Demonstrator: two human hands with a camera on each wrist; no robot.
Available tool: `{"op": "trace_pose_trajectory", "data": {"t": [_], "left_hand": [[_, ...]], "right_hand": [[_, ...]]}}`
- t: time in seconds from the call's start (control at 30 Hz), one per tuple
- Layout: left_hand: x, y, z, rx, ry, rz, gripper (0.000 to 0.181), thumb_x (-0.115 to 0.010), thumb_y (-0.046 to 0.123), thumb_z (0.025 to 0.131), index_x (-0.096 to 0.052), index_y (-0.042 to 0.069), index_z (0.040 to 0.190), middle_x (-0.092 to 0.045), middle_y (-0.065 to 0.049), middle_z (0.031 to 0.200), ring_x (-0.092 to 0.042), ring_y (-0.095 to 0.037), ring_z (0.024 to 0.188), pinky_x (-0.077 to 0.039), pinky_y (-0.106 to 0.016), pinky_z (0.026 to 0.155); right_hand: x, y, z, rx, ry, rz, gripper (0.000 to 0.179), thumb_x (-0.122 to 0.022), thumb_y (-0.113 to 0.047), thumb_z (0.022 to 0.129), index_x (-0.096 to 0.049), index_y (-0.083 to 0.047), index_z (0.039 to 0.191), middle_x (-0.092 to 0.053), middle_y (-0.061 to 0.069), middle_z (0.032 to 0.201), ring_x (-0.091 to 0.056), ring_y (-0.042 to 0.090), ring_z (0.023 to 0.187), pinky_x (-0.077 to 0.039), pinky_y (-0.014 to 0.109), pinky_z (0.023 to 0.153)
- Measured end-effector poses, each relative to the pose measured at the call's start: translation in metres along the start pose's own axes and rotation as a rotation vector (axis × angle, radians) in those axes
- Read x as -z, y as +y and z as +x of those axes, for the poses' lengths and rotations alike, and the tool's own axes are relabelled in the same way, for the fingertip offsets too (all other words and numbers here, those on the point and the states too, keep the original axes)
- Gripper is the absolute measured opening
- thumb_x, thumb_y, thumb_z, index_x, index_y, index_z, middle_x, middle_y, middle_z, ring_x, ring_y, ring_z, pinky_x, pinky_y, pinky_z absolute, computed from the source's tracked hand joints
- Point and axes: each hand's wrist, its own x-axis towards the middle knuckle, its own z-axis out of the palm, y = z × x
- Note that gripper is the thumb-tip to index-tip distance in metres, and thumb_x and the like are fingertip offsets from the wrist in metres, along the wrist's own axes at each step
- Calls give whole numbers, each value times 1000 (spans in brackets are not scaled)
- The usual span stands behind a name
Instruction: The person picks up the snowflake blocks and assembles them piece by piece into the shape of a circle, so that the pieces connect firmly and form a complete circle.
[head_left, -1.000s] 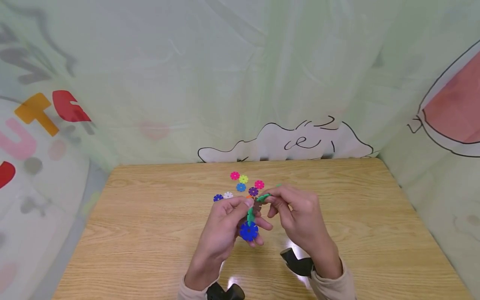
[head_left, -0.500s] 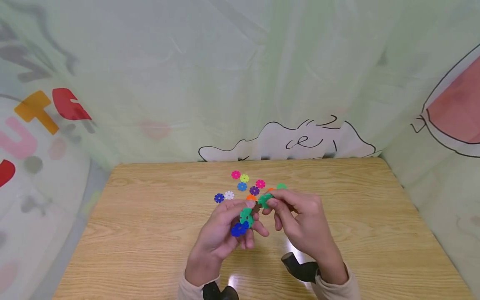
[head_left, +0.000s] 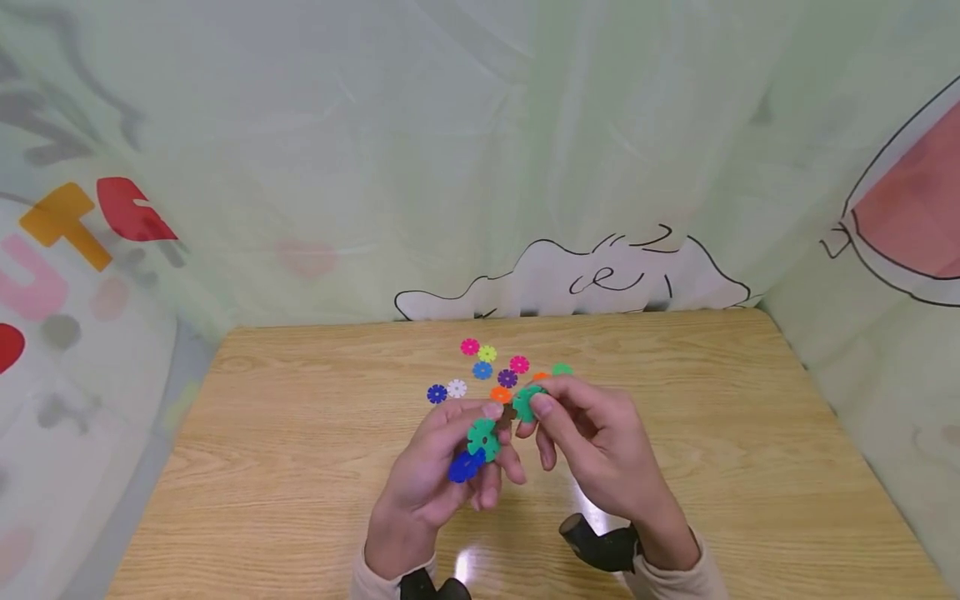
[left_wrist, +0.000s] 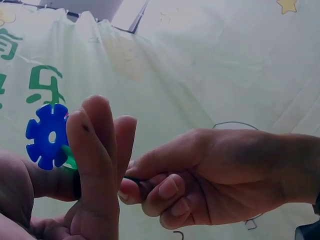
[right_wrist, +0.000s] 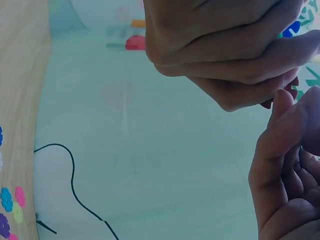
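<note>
In the head view, my left hand pinches joined snowflake-shaped plastic discs between thumb and fingers. A green disc and a blue disc stick out from that hand toward me, slotted together. My right hand pinches another green disc by thumb and forefinger, just right of the left fingertips. Between the hands shows a brown disc; whether it touches the right hand's green disc, I cannot tell. From the left wrist, the blue disc stands beside the left fingers, which partly hide the rest.
Beyond the hands, several loose discs lie on the wooden table: pink, yellow, light blue, purple, white, dark blue, orange and green. A printed curtain stands behind.
The left hand has turned its joined discs, so the green one now shows its face and the blue one has swung left. The right hand's green disc has also tilted from nearly edge-on to face-on.
</note>
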Motion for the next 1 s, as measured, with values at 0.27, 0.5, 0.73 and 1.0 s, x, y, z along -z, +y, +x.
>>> {"op": "trace_pose_trajectory", "data": {"t": [0.27, 0.5, 0.73, 1.0], "left_hand": [[-8, 1, -3, -66, 56, 110, 30, -43, 16, 112, -70, 8, 102, -81, 0, 84, -73, -5, 57, -54, -14, 49], [-17, 4, -5, -76, 141, 191, 32, -49, 16, 111, -62, -5, 91, -80, -2, 78, -71, -8, 53, -55, -17, 48], [-22, 3, -3, -108, 136, 192, 43, -49, 13, 111, -51, -28, 98, -80, -2, 80, -73, -11, 56, -58, -20, 51], [-12, 3, 4, 1, 379, 338, 25, -47, 23, 114, -60, 4, 105, -81, -19, 106, -80, -21, 71, -64, -29, 59]], "right_hand": [[-2, 0, 0, 63, 24, -65, 20, -60, 16, 99, -69, -2, 102, -68, 4, 82, -57, 7, 55, -52, 21, 48], [-5, -5, 1, 258, 99, -308, 19, -62, -16, 106, -75, -2, 102, -73, 5, 81, -55, 1, 53, -51, 12, 52], [-4, -8, 1, 248, 96, -312, 26, -61, -19, 107, -77, 0, 109, -75, 8, 81, -57, 2, 54, -52, 13, 53], [27, 50, 11, -125, 101, -313, 35, -56, -8, 110, -65, -7, 143, -77, 9, 92, -67, 11, 63, -55, 22, 52]]}}
